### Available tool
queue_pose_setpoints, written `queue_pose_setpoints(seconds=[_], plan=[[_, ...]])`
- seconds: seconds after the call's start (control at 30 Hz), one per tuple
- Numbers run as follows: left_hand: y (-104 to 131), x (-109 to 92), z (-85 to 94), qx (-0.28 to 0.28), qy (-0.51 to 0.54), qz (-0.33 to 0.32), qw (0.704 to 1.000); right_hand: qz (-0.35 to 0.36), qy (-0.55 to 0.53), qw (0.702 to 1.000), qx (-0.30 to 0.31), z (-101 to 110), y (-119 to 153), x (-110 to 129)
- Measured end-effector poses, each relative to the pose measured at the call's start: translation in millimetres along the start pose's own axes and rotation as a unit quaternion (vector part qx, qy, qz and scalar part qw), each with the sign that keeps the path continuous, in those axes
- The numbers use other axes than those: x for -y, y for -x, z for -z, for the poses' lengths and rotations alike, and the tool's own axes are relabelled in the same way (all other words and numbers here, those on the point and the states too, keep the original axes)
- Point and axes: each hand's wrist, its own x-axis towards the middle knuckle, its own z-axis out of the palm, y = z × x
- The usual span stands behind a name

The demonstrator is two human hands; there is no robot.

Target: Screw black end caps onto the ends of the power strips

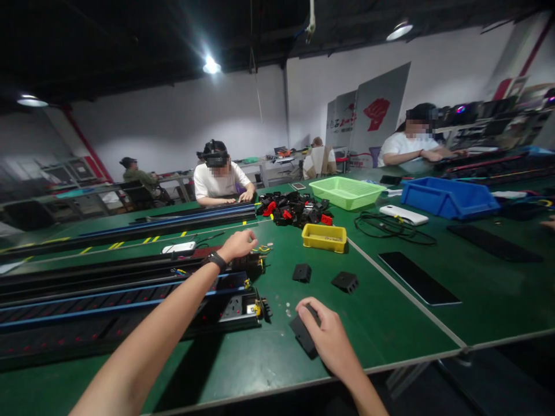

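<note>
My right hand (323,329) is closed round a black block (303,335) near the table's front edge. Reaching over the long black strips, my left hand (237,245) has its fingers bent; what they hold, if anything, is hidden. Below it lies a strip with sockets (234,309), its open end showing a yellow and white part. Two more black blocks, one (302,273) upright and one (346,282) tilted, rest on the green table (368,323). A yellow tray (324,238) with small pieces stands behind them.
A pile of black and red parts (295,209) lies beyond the yellow tray. Further right are a green basket (347,193), a blue bin (448,197), black cables (394,228) and a flat black panel (418,277). People sit across the table.
</note>
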Motion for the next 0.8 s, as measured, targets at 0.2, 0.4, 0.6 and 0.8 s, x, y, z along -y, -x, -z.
queue_pose_setpoints(seconds=[0.2, 0.4, 0.6, 0.8], plan=[[-6.9, -16.4, -7.0, 0.053, -0.088, -0.017, 0.995, 0.0, -0.001, 1.0, 0.009, 2.8, 1.3, 2.5], [-11.7, -20.5, -15.8, 0.055, -0.133, -0.001, 0.99, -0.003, -0.001, 1.0, 0.016, 3.7, 1.9, 5.4], [-21.9, -4.2, -22.2, 0.076, -0.113, 0.0, 0.991, -0.009, 0.003, 1.0, 0.021, 2.9, 2.0, 5.4], [-28.5, 6.9, -26.1, 0.099, -0.06, 0.005, 0.993, -0.004, -0.003, 1.0, 0.018, 3.6, 1.5, 4.9]])
